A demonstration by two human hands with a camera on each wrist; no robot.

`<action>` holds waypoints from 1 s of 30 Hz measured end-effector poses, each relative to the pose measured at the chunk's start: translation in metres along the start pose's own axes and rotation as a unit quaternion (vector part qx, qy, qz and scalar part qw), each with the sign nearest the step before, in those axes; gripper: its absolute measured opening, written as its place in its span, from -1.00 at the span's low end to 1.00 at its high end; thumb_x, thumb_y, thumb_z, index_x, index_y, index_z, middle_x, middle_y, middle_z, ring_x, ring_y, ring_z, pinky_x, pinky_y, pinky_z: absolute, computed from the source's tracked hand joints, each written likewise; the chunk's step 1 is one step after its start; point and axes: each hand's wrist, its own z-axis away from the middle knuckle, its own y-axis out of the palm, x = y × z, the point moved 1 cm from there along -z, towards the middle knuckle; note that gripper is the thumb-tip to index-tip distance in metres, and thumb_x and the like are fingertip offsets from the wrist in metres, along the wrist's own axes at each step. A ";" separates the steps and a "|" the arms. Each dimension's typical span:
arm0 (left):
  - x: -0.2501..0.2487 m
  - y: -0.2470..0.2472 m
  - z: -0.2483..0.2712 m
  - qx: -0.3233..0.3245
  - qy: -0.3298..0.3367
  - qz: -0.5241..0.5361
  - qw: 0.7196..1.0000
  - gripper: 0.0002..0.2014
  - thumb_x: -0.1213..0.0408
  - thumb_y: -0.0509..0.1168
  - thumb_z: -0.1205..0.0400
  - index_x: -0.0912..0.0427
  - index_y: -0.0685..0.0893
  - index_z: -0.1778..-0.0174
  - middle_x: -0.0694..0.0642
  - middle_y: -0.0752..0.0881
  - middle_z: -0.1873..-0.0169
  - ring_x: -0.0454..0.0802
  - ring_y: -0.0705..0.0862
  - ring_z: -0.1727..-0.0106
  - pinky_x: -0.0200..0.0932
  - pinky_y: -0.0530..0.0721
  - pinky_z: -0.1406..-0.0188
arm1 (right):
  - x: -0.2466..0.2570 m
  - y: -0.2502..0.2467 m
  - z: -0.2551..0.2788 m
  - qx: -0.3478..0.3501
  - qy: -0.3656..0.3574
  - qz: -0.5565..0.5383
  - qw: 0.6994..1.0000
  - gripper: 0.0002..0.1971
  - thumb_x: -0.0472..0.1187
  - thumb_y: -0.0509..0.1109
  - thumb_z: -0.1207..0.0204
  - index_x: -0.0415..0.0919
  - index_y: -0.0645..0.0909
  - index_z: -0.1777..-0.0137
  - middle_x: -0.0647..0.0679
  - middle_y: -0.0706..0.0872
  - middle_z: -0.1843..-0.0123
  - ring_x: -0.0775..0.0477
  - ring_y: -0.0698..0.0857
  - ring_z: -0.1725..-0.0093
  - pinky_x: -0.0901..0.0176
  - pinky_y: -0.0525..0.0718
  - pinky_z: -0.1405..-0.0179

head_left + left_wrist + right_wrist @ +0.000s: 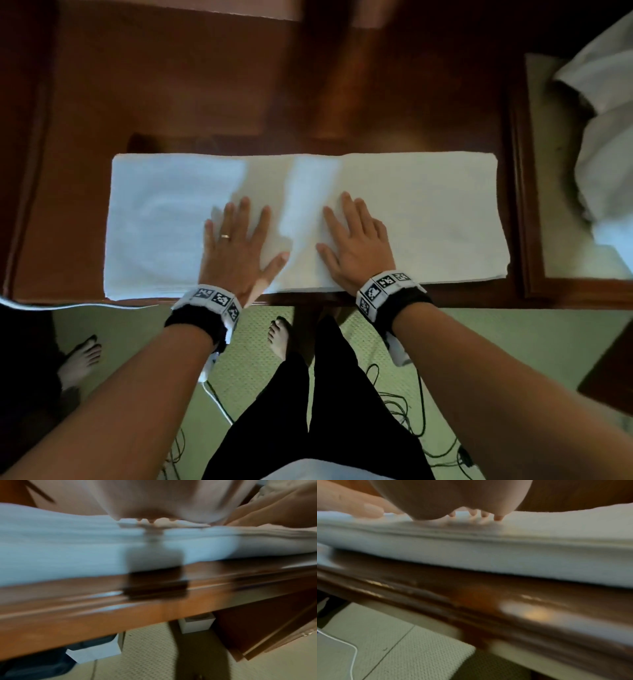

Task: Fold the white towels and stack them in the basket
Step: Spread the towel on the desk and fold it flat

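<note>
Both palms lie flat on the white towel [411, 212], fingers straight and spread, gripping nothing. The left hand [236, 246] presses just left of the towel's middle, a ring [225, 236] on one finger; the right hand [356, 246] presses just right of the middle, the two thumbs pointing toward each other with a strip of cloth between them.

That towel is folded into a long band lying crosswise along the near edge of the dark wooden table [171, 85], its left half lit bluish and its right half warmer. Each wrist carries a band with black-and-white square code tags [383, 284]; no readable words or brand names show anywhere.

From the head camera alone come more white cloth [603, 137], heaped well to the right on a separate lighter surface, the person's dark trousers and bare feet, another bare foot [82, 356] at the left, and cables on the pale carpet [479, 342].

The left wrist view, heavily blurred, shows the stacked layers of the towel [68, 550] edge-on above the table's moulded front [102, 615], and below it white boxes [96, 650] on the floor, hidden from the head view. The right wrist view gives fingertips [498, 517] resting on the towel [522, 558] and a white cable [353, 655] on the carpet. No basket can be made out for certain.
</note>
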 end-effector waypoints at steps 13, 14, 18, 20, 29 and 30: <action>-0.027 0.001 -0.015 0.015 -0.050 0.050 0.997 -0.14 -0.51 -0.33 -0.61 -0.12 -0.28 -0.76 0.00 -0.40 -0.73 0.24 -0.30 -0.75 0.49 -0.15 -0.65 | -0.189 -0.027 0.061 -0.018 0.296 -0.058 0.953 -0.42 0.19 0.00 -0.70 0.08 0.15 -0.69 -0.11 0.04 -0.76 -0.29 0.09 -0.69 -0.32 0.17 -0.56; -0.026 -0.001 -0.015 0.018 -0.049 0.051 0.997 -0.14 -0.51 -0.34 -0.60 -0.13 -0.27 -0.76 0.00 -0.38 -0.74 0.24 -0.28 -0.76 0.48 -0.14 -0.66 | -0.193 -0.030 0.058 -0.057 0.307 -0.097 0.945 -0.46 0.07 0.07 -0.68 -0.04 0.31 -0.63 -0.23 0.21 -0.69 -0.36 0.26 -0.60 -0.30 0.29 -0.49; -0.016 -0.010 -0.018 0.025 -0.046 0.048 0.997 -0.18 -0.48 -0.33 -0.61 -0.16 -0.22 -0.76 0.00 -0.30 -0.76 0.22 -0.21 -0.77 0.47 -0.06 -0.66 | -0.204 -0.046 0.041 -0.122 0.392 -0.234 0.881 -0.62 -0.37 0.20 -0.59 -0.26 0.52 -0.40 -0.36 0.57 -0.36 -0.42 0.56 -0.32 -0.12 0.48 -0.26; -0.013 -0.013 -0.019 0.034 -0.050 0.046 0.997 -0.21 -0.46 -0.27 -0.64 -0.17 -0.20 -0.76 -0.01 -0.27 -0.77 0.20 -0.20 -0.77 0.47 -0.03 -0.66 | -0.205 -0.055 0.031 -0.088 0.444 -0.273 0.849 -0.60 -0.34 0.25 -0.57 -0.24 0.49 -0.41 -0.31 0.61 -0.34 -0.37 0.58 -0.31 -0.04 0.51 -0.20; -0.022 -0.033 -0.036 0.028 -0.114 0.097 0.988 -0.22 -0.34 0.10 -0.62 -0.01 0.22 -0.72 0.13 0.07 -0.75 0.24 0.05 -0.73 0.34 0.17 -0.65 | -0.216 -0.072 -0.004 0.056 0.468 -0.418 0.777 -0.54 -0.19 0.65 -0.27 -0.35 0.71 -0.15 -0.23 0.79 0.06 -0.29 0.77 0.08 -0.17 0.74 -0.12; -0.025 -0.036 -0.038 0.024 -0.124 0.106 0.986 -0.24 -0.28 0.18 -0.64 0.01 0.26 -0.70 0.15 0.11 -0.74 0.27 0.10 -0.72 0.33 0.21 -0.64 | -0.217 -0.080 -0.009 0.057 0.451 -0.410 0.791 -0.59 -0.22 0.65 -0.25 -0.32 0.73 -0.10 -0.21 0.80 0.08 -0.29 0.78 0.10 -0.17 0.76 -0.10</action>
